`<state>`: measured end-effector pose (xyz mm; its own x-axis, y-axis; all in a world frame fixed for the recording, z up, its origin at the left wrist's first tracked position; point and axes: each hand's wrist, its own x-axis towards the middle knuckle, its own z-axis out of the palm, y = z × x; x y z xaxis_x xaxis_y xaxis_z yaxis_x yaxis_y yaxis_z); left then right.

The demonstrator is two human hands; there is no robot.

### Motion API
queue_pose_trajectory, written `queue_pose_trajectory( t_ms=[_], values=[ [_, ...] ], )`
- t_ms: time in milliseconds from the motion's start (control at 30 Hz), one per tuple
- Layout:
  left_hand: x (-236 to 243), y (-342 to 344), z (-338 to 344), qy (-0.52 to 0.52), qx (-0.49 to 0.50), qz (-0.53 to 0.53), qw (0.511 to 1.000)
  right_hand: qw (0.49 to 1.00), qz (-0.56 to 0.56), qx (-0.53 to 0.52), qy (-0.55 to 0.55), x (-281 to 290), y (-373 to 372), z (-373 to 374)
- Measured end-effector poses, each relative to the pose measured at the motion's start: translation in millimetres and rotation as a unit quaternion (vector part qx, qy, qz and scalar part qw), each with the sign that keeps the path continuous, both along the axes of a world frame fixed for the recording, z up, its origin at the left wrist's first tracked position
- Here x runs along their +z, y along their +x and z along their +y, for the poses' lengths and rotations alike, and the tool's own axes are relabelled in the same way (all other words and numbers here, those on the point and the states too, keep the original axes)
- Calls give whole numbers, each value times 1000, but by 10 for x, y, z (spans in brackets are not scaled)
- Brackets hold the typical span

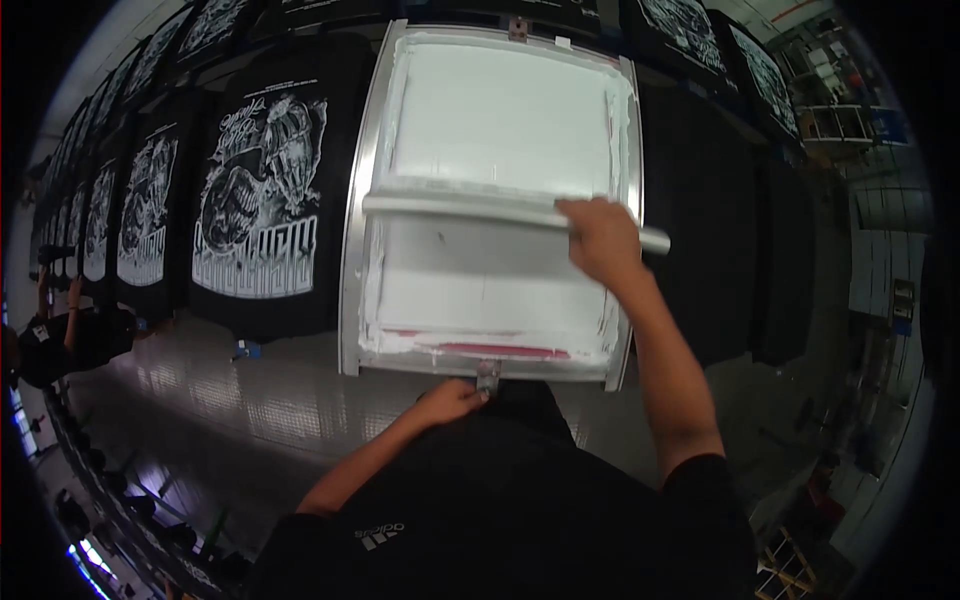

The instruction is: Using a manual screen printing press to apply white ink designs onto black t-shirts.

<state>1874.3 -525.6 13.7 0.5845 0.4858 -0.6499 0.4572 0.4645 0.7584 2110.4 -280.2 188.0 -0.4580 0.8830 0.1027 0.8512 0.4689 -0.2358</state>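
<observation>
A metal-framed printing screen smeared with white ink lies in front of me, with a reddish streak along its near edge. Across its middle runs a long, pale squeegee, its right end reaching past the frame. My right hand is closed around the squeegee toward that end. Down at the near edge, my left hand has its fingers closed at a small metal clamp in the middle of the frame. Whatever lies under the screen is hidden.
To the left, black shirts with white prints lie in a long row. Plain black shirts lie to the right. Another person stands at the far left beside the row. A shelf stands at the upper right.
</observation>
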Motion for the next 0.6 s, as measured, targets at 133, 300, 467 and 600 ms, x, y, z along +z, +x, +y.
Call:
queue_pose_trajectory(
  t_ms=[133, 300, 467, 600],
  values=[
    [673, -77, 544, 121, -166, 123, 971, 996, -51, 4, 66, -188, -2, 1442],
    [1334, -147, 2308, 283, -25, 231, 931, 985, -38, 39, 162, -969, 107, 2328],
    [1110, -481, 4402, 680, 43, 372, 630, 996, -85, -15, 0, -645, -64, 2734],
    [1216, -785, 5352, 674, 34, 449, 585, 982, -153, -77, 79, -183, 327, 2920]
  ],
)
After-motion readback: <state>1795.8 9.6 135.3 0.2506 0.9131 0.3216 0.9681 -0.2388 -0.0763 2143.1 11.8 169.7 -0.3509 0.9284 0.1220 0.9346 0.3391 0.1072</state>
